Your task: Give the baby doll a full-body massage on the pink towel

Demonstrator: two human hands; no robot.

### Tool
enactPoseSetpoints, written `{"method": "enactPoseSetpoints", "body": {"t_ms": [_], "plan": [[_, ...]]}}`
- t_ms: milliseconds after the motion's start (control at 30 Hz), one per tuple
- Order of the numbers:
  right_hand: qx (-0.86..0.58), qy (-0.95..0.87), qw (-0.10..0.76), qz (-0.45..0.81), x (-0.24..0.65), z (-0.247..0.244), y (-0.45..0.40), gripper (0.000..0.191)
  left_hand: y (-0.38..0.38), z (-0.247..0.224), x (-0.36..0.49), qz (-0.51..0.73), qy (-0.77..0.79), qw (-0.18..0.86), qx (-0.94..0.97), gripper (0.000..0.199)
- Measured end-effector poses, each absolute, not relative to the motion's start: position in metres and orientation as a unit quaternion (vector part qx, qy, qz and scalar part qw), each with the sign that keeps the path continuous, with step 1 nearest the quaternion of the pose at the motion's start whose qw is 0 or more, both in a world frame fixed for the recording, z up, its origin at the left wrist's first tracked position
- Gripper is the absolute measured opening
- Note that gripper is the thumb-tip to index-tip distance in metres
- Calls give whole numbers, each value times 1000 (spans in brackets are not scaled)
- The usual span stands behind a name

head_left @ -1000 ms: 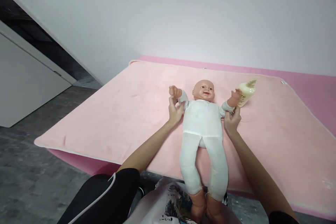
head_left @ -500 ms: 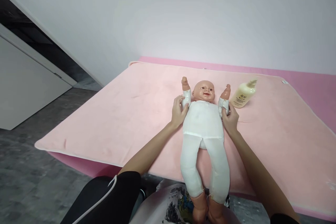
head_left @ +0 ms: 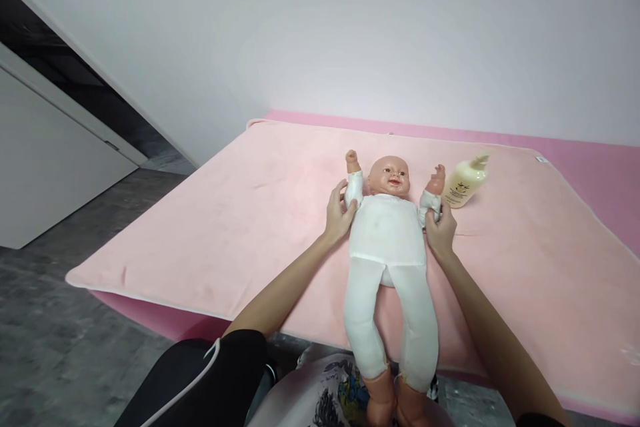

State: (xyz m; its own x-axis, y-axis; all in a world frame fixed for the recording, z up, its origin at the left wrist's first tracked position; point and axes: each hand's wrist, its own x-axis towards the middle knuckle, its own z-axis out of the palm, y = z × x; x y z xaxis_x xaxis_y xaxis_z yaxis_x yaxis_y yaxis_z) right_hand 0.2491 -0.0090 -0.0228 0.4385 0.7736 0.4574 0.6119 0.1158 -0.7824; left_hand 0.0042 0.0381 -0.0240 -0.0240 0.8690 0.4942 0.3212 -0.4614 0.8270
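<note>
A baby doll [head_left: 387, 230] with a white cloth body lies face up, its head away from me and its feet hanging past the near table edge. Both its arms point up beside the head. My left hand [head_left: 340, 213] is closed round the doll's arm on the left, thumb on the near side. On the other side my right hand [head_left: 441, 227] grips the doll's other arm near the cloth cuff. Just beyond that hand stands a pale yellow pump bottle [head_left: 464, 183], tilted in view, very near the doll's hand.
A light pink blanket [head_left: 210, 233] covers most of a darker pink surface [head_left: 590, 173]. A white wall [head_left: 350, 33] rises behind it. Grey floor [head_left: 45, 333] and a white panel [head_left: 55, 153] show at the left. A white cable [head_left: 185, 383] runs along my left sleeve.
The doll's arm in my right hand has shifted slightly outward, towards the bottle, and its hand has turned. My left hand keeps its hold almost unmoved. The view has tipped slightly.
</note>
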Motion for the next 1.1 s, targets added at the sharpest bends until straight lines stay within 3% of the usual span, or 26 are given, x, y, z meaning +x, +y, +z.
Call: {"method": "enactPoseSetpoints", "body": {"t_ms": [133, 267, 467, 667, 833, 1100], "plan": [[-599, -534, 595, 40, 250, -33, -16, 37, 35, -29, 6, 638, 424, 186, 615, 40], [-496, -613, 614, -11, 251, -36, -19, 32, 27, -24, 8, 638, 327, 139, 683, 22], [-564, -561, 605, 29, 251, -37, -14, 40, 24, -10, 10, 604, 370, 103, 698, 8], [-642, -550, 529, 72, 248, -24, -8, 32, 37, -15, 8, 539, 455, 206, 679, 30], [-692, -541, 455, 145, 248, -16, -2, 33, 44, -22, 5, 491, 511, 258, 657, 35], [-652, -515, 553, 64, 250, -30, -10, 33, 39, -25, 6, 620, 443, 253, 596, 50]]}}
